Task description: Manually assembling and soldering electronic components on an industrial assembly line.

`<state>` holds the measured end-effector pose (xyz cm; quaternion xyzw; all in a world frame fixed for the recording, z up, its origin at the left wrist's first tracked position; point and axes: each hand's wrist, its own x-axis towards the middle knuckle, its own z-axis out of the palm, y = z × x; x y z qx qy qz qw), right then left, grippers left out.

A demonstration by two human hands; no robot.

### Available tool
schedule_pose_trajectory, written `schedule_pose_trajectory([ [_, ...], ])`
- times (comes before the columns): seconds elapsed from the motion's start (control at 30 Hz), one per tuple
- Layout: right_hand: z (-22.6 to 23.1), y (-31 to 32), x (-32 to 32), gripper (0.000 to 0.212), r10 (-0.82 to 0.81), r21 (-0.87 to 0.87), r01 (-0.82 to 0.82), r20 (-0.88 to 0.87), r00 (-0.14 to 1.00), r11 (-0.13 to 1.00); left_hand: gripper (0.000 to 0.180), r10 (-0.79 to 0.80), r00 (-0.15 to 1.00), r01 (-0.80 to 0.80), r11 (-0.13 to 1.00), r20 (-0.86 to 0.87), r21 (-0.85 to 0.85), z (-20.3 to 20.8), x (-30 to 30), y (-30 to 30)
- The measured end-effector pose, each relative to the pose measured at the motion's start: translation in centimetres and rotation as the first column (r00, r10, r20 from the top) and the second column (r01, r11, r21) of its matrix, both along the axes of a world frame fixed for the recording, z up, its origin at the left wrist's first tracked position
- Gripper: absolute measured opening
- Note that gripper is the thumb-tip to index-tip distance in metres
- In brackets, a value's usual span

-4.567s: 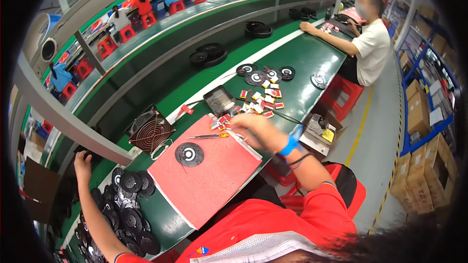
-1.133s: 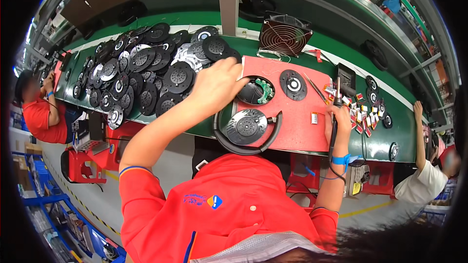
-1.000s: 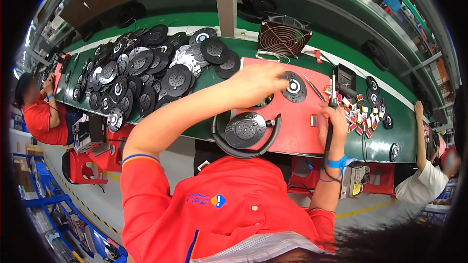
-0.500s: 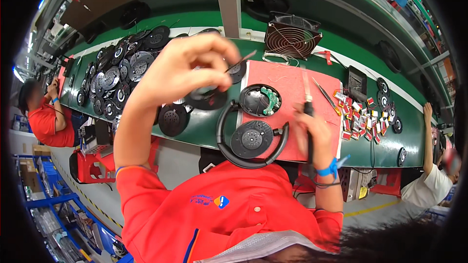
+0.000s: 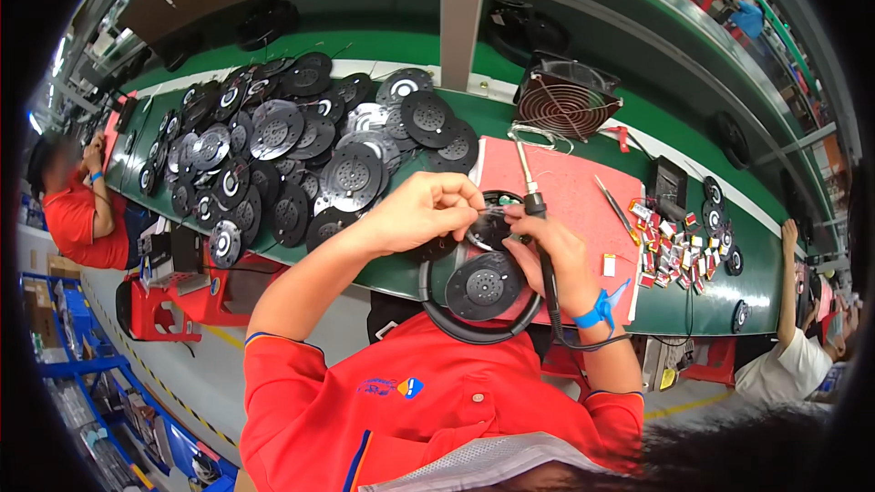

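Partly assembled headset at the bench. The near ear cup, a black disc with a perforated centre (image 5: 485, 287), was covered; the far one, a black oval shell (image 5: 488, 233) with a green circuit board (image 5: 504, 200), lay uncovered on the pink rectangular mat (image 5: 570, 178), so the work was judged partway along. Still unseated was a round black disc (image 5: 436, 250), partly hidden below the left hand (image 5: 427, 211). That hand's thumb and forefinger were pinched together on what appeared to be a thin wire lead (image 5: 492, 211) over the shell. The right hand (image 5: 561, 253) was curled around a black-handled soldering iron (image 5: 536, 205), its metal shaft pointing away from the shell. A small silver battery (image 5: 609, 264) lay apart on the mat. Compared with half a second earlier, the left hand had descended from above the disc pile (image 5: 354, 178), and the right had moved leftward to the shell.
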<state>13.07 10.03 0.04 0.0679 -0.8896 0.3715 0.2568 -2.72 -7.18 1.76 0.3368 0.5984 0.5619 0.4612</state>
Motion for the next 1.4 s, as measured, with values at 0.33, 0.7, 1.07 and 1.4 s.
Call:
schedule_pose_trajectory([
  [0.33, 0.4, -0.4, -0.8, 0.032, -0.092, -0.43, 0.095, 0.029, 0.995, 0.898, 0.01, -0.064, 0.997, 0.065, 0.998, -0.036, 0.012, -0.1, 1.0, 2.1],
  [0.7, 0.1, -0.3, -1.0, 0.032, -0.061, -0.473, 0.066, 0.026, 0.998, 0.879, 0.01, 0.058, 0.957, -0.032, 0.995, -0.286, 0.095, 0.4, 1.8, 2.5],
  [1.07, -0.5, -0.3, -1.0, 0.031, -0.076, -0.451, 0.048, -0.046, 0.996, 0.891, 0.01, 0.165, 0.888, -0.1, 0.981, -0.43, 0.169, 0.5, 2.1, 2.9],
  [1.4, -0.9, -1.0, -0.7, 0.03, -0.136, -0.542, 0.123, 0.017, 0.991, 0.832, 0.012, 0.188, 0.905, -0.132, 0.977, -0.383, 0.168, -0.3, 2.2, 3.5],
])
